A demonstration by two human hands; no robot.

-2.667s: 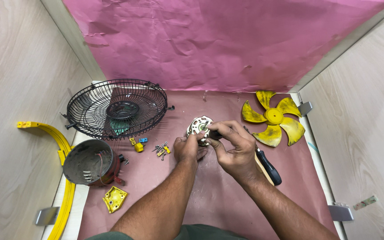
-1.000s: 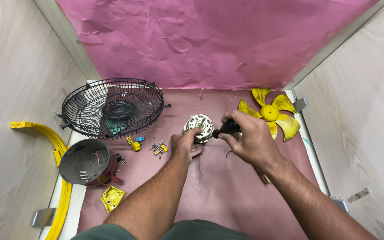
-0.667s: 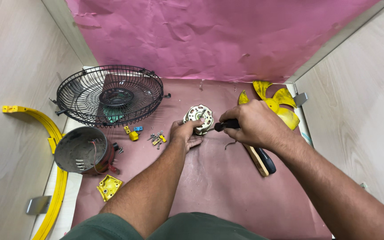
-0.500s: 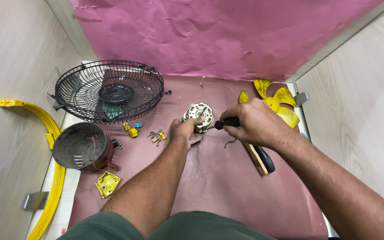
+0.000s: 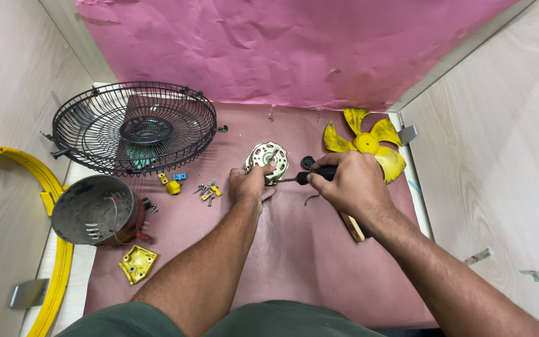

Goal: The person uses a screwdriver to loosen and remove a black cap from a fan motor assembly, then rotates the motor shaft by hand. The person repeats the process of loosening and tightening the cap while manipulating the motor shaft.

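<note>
Centrally on the pink-covered surface [image 5: 294, 249], the left hand [image 5: 249, 185] is gripping a round silver fan motor [image 5: 267, 160] to steady it while the right hand [image 5: 352, 185] is clasping a black-handled screwdriver [image 5: 316, 175], its tip against the motor.

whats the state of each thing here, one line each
left hand: gripping the fan motor
right hand: closed on the screwdriver
fan motor: out of its housing, lying on the mat
screwdriver: tip pointed at the motor
motor housing: empty, open side up
wire guard: detached, lying dish-up
yellow fan blade: detached, flat on the mat
screws: loose, in a small cluster
</note>
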